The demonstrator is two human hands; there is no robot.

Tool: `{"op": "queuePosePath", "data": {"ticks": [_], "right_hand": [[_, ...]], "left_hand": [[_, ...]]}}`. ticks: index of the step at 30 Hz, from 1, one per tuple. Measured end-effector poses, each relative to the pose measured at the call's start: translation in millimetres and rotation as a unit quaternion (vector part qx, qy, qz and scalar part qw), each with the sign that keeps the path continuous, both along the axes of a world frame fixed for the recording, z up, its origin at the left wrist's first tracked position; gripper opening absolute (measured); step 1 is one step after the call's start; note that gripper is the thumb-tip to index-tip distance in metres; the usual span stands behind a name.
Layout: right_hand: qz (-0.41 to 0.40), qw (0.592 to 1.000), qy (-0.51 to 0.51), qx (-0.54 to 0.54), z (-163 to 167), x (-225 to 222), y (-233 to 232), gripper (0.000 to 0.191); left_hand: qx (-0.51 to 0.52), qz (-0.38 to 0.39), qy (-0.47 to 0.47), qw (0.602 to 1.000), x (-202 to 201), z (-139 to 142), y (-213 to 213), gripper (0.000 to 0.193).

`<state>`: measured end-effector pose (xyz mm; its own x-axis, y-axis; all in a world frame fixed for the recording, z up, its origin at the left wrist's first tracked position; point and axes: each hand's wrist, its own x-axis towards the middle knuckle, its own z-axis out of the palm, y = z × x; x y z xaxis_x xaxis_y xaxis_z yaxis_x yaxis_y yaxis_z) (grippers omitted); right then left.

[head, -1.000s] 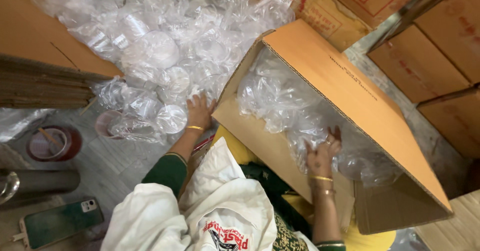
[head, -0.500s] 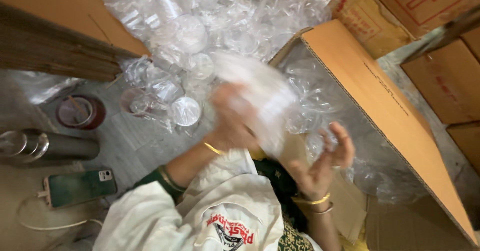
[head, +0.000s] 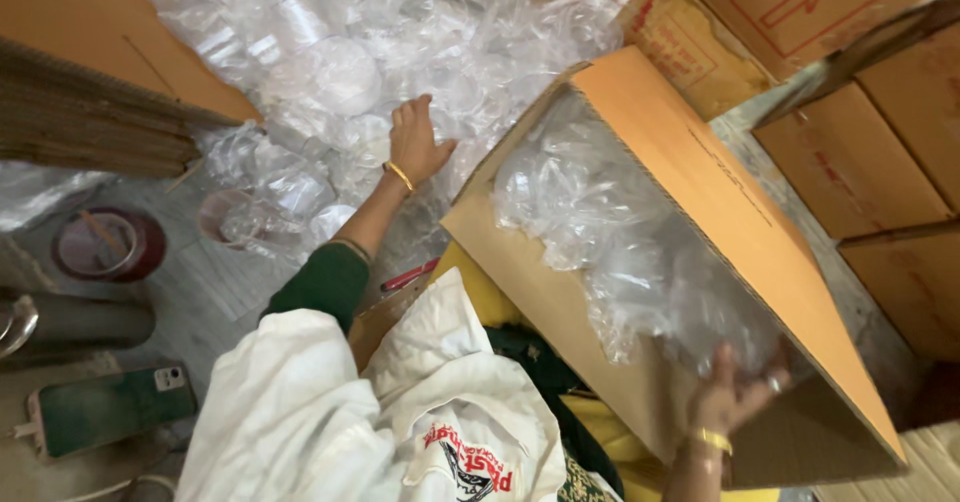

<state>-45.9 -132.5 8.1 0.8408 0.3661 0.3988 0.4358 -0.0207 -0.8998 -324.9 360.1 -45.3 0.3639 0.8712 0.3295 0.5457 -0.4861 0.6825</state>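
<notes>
A big heap of clear plastic cups and lids (head: 340,52) covers the floor ahead. My left hand (head: 413,140), with a gold bangle at the wrist, reaches out over the near edge of the heap, fingers spread and touching the plastic. An open brown cardboard box (head: 700,192) lies tilted at my right, lined with clear plastic and filled with more clear pieces (head: 610,222). My right hand (head: 735,394) is inside the box's near end, fingers apart against the plastic lining. A white cloth (head: 400,412) lies across my lap.
Flattened cardboard sheets (head: 90,132) are stacked at the left. More cardboard boxes (head: 880,132) stand at the right and back. On the grey floor at the left lie a phone (head: 110,410), a metal flask (head: 70,322), a red round container (head: 108,245) and a red pen (head: 408,275).
My left hand carried a clump of clear plastic to the box, then went back out to the heap. My right hand moved down to the box's near end.
</notes>
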Motion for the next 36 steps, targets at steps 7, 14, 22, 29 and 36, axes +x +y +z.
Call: {"op": "queuePosePath", "data": {"ticks": [7, 14, 22, 29, 36], "right_hand": [[-0.095, 0.919, -0.212, -0.318, -28.9, 49.3, 116.6, 0.042], [-0.134, 0.892, -0.282, -0.326, 28.9, -40.5, 101.9, 0.094], [0.242, 0.955, -0.168, 0.034, 92.4, -159.9, 112.0, 0.091], [0.238, 0.961, -0.100, -0.103, 96.7, -160.5, 56.4, 0.088], [-0.029, 0.972, 0.141, -0.185, 55.1, -60.9, -5.6, 0.060]], "left_hand": [[-0.020, 0.000, 0.267, 0.963, 19.9, -24.2, 3.0, 0.089], [0.077, 0.066, -0.025, 0.995, -35.8, -7.9, -34.1, 0.089], [0.065, -0.136, -0.423, 0.893, -82.0, 96.8, -166.8, 0.068], [0.101, -0.466, -0.255, 0.841, -38.7, 129.2, -170.5, 0.068], [0.025, -0.015, 0.226, 0.974, -131.8, 19.9, -49.5, 0.072]]}}
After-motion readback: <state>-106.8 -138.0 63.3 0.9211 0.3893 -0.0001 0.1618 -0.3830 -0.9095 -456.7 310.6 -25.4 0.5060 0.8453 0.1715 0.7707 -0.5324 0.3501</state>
